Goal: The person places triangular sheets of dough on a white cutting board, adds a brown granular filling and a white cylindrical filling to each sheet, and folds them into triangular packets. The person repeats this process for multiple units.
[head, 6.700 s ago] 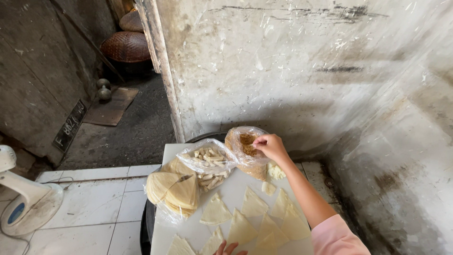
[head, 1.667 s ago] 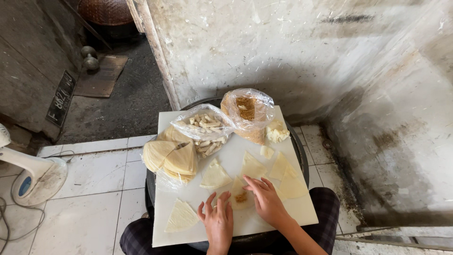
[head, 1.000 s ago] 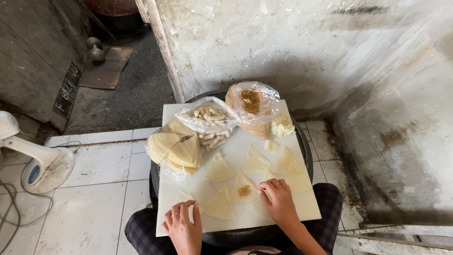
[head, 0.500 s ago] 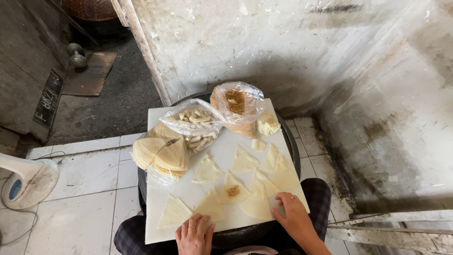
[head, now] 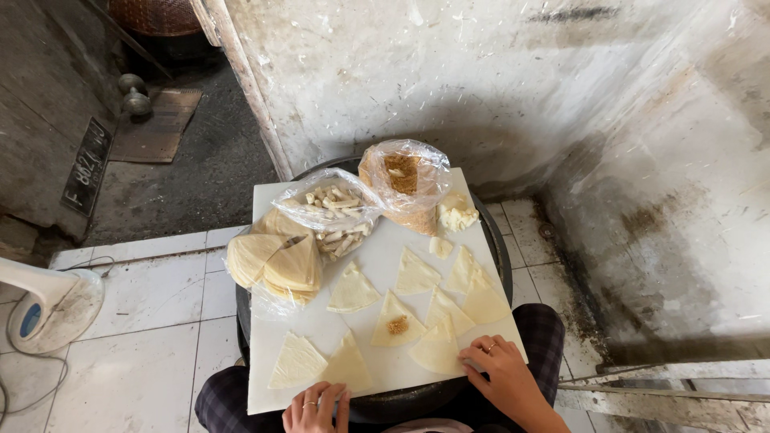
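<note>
Setting, head view: a stained, whitewashed wall corner over a pale tiled floor (head: 152,321); a white square board (head: 377,265) lies on a round dark pan across the person's lap.

Far edge of board: a clear plastic bag of pale strips (head: 333,212) — beside it a clear plastic bag of brown filling (head: 405,180).

Left edge of board: a stack of yellowish triangular wrappers (head: 277,261).

Middle of board: single triangular dough sheets, one carrying a dab of brown filling (head: 397,324).

Left hand (head: 317,407): at the board's near edge, fingers loosely spread, holding nothing, fingertips by a triangle (head: 346,365).

Right hand (head: 499,373): at the board's near right corner — open, flat, gripping nothing, fingertips touching a triangle (head: 437,349).
</note>
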